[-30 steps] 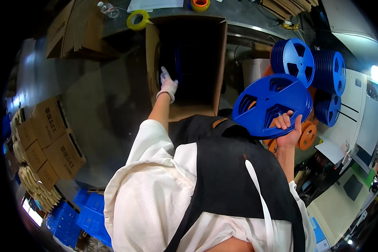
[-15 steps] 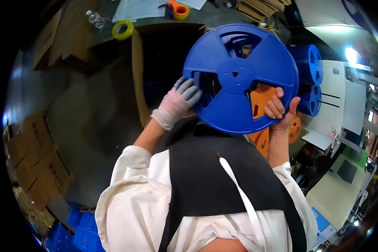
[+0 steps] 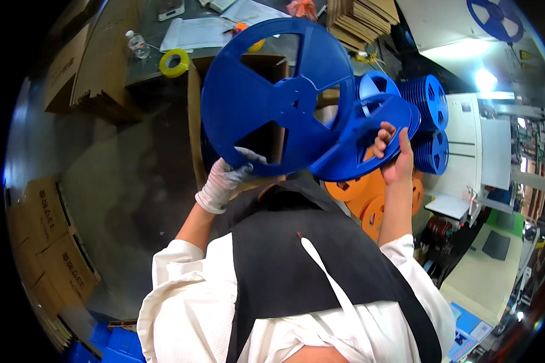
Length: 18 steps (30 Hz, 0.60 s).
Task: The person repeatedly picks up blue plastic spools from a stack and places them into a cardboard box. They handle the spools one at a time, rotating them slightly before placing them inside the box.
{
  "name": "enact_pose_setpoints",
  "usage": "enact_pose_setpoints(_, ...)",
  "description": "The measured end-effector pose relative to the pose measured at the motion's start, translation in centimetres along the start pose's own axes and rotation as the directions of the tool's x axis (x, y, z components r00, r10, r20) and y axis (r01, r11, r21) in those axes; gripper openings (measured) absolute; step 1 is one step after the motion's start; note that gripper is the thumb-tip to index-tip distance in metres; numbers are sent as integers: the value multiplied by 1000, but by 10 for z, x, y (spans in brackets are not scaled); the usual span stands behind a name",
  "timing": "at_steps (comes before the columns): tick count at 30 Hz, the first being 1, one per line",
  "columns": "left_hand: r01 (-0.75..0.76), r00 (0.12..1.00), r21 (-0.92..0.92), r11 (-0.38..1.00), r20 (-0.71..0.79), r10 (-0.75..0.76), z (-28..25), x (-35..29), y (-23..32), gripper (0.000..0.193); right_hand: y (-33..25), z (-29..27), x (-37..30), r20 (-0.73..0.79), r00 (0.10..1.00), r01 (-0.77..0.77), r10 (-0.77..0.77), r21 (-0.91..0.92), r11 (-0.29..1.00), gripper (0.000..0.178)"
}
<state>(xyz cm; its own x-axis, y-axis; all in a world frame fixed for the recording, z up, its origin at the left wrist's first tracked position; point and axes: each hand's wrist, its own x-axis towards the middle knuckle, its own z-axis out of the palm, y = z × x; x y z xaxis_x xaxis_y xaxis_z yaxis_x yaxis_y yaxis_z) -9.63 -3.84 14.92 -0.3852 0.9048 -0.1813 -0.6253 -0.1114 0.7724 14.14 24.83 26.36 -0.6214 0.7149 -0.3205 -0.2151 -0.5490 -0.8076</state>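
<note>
Reels of blue plastic now number two in our hands, where half a second ago we held one between both. Our gloved left hand [image 3: 224, 181] is closed on the lower rim of the large reel [image 3: 278, 97], raised over the open cardboard box [image 3: 195, 121]. Our bare right hand [image 3: 396, 158] grips the second reel [image 3: 363, 142], tilted just beside the first. We judge the pair freshly separated above the orange reels [image 3: 363, 196].
</note>
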Motion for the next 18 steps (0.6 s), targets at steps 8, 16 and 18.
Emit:
enact_pose_setpoints(8, 123, 991, -526, 841, 25, -129, -23, -35, -15, 25, 40, 17, -12, -153, 987, 5, -42, -239, 971, 51)
enact_pose_setpoints(16, 193, 979, -580, 792, 55, -198, -10, -44, -15, 24, 48, 56, -9, 73, 997, -33, 34, -14, 999, 74)
enact_pose_setpoints(18, 202, 972, -588, 784, 19, -236, -6, -48, -11, 25, 49, 54, -7, 68, 994, -91, 88, 43, 995, 65)
